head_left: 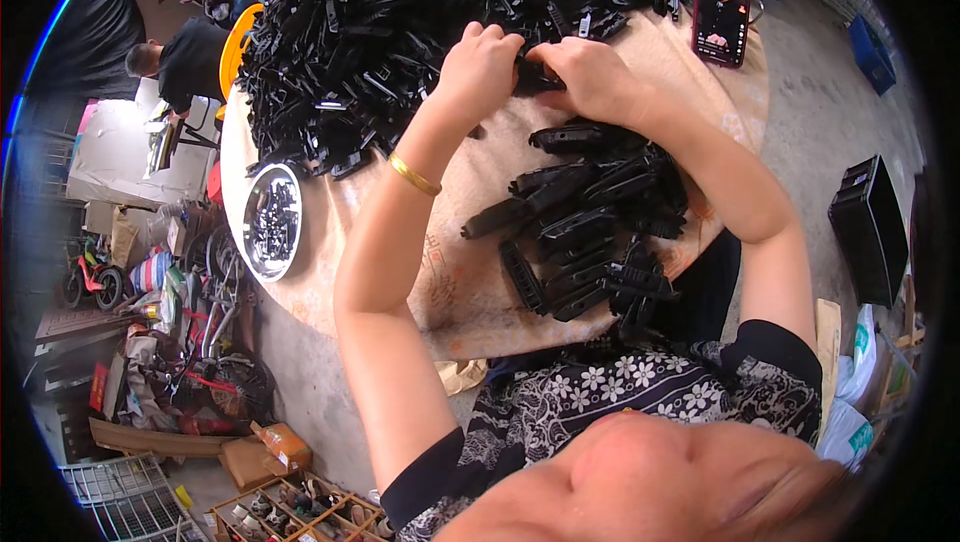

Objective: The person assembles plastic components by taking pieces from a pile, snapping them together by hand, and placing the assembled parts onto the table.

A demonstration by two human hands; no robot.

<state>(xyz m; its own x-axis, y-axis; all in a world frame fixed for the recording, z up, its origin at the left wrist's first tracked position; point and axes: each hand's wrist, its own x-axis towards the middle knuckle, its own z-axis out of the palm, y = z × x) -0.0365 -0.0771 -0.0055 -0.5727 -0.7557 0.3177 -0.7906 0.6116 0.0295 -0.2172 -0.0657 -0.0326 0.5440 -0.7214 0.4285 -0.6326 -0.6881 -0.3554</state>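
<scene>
My left hand [482, 67] and my right hand [595, 80] meet over the far part of a round table, both with fingers closed. Between them is a dark plastic part [528, 76], mostly hidden by the fingers. Behind and to the left spreads a large heap of loose black plastic parts [375, 37]. Closer to me, under my right forearm, lies a smaller pile of longer, ribbed black plastic pieces [575, 207]. A round white dish [298, 214] at the table's left edge holds small dark and shiny bits.
A patterned beige cloth [435, 287] covers the table. At its far right a phone [720, 4] stands upright, showing a person. A black crate [868, 232] sits on the floor to the right. Another person [190, 52] bends over at the far left, near bicycles [215, 342] and boxes.
</scene>
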